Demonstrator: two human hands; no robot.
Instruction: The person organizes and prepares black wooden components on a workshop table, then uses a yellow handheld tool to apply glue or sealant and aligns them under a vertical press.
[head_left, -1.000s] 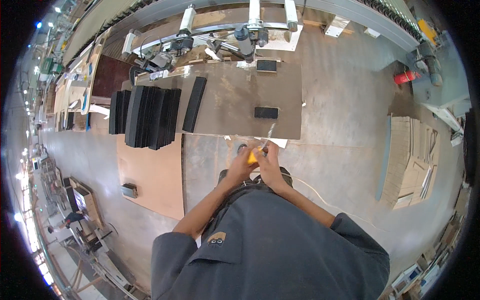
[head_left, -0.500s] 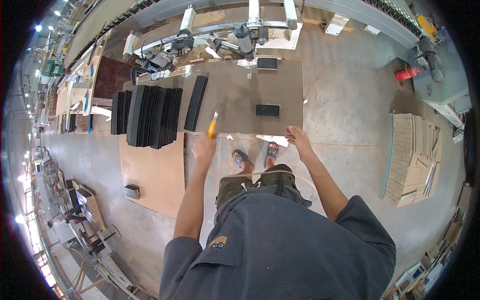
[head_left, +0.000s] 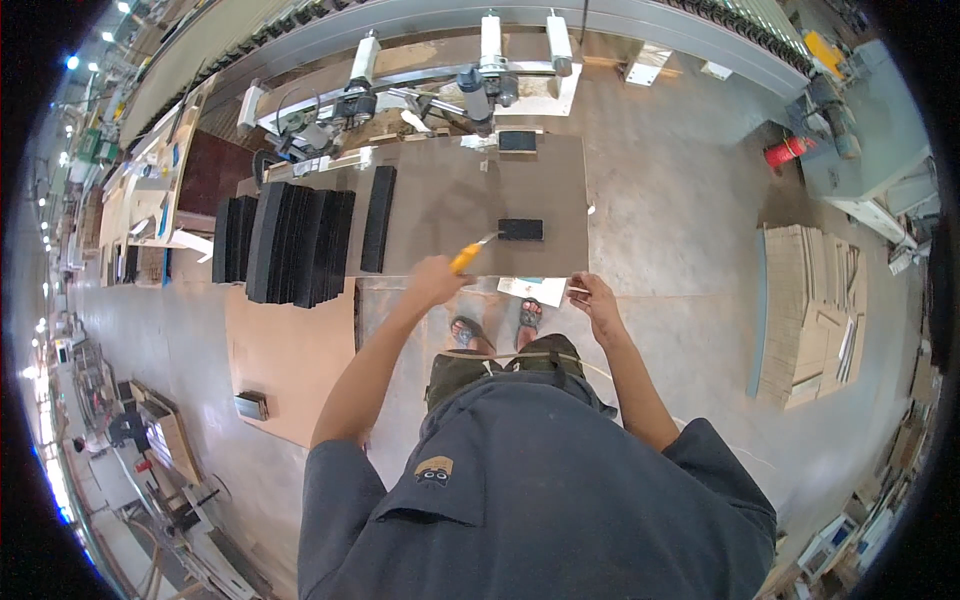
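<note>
My left hand (head_left: 436, 283) is closed around the yellow handle of a utility knife (head_left: 466, 259). Its narrow metal tip points up and right, close to a small black block (head_left: 521, 230) near the front edge of the brown tabletop (head_left: 440, 200). Past that edge, my right hand (head_left: 597, 308) has its fingers pinched together. A pale sliver shows at the fingertips, too small to name. A long black strip (head_left: 378, 218) lies left of the knife, beside stacked black strips (head_left: 300, 243). Another black block (head_left: 517, 141) sits at the far edge.
A machine with cylindrical heads (head_left: 475, 92) spans the far side. Pale boards (head_left: 806, 315) are stacked on the floor at right, with a red fire extinguisher (head_left: 787, 152) beyond. A tan sheet (head_left: 290, 350) lies lower left. White paper (head_left: 535, 290) shows near my feet.
My left hand has moved right and turned the knife toward the near black block. My right hand stays past the front edge, fingers still pinched. The whole view has shifted slightly.
</note>
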